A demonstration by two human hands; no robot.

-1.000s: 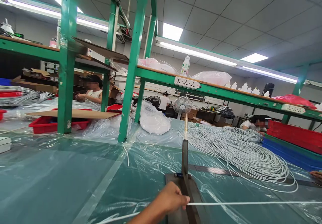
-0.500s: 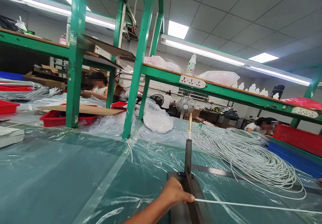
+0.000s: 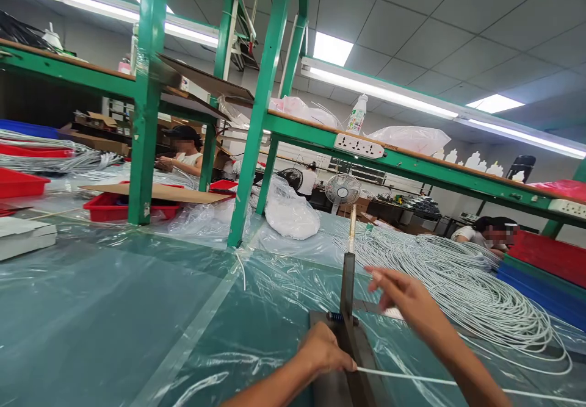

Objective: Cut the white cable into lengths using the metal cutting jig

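Note:
My left hand (image 3: pixel 324 349) pinches a thin white cable (image 3: pixel 439 381) against the base of a dark metal lever cutter (image 3: pixel 347 309), right beside its blade. The cable runs off to the right across the bench. My right hand (image 3: pixel 403 295) hovers with fingers apart just right of the cutter's raised handle, holding nothing. Behind it lies a large loose coil of white cable (image 3: pixel 458 279) on the green bench (image 3: pixel 114 315), which is covered in clear plastic sheet.
Green steel posts (image 3: pixel 254 126) and a shelf with a power strip (image 3: pixel 358 145) stand behind the cutter. Red trays (image 3: pixel 114 207), cardboard, a white plastic bag (image 3: pixel 290 215) and a fan (image 3: pixel 342 190) sit further back. Other people work at the far left (image 3: pixel 183 154) and far right (image 3: pixel 485 233).
My right hand has come in from the right and risen to beside the cutter handle. The left hand stays pinched on the cable. The view has shifted slightly left.

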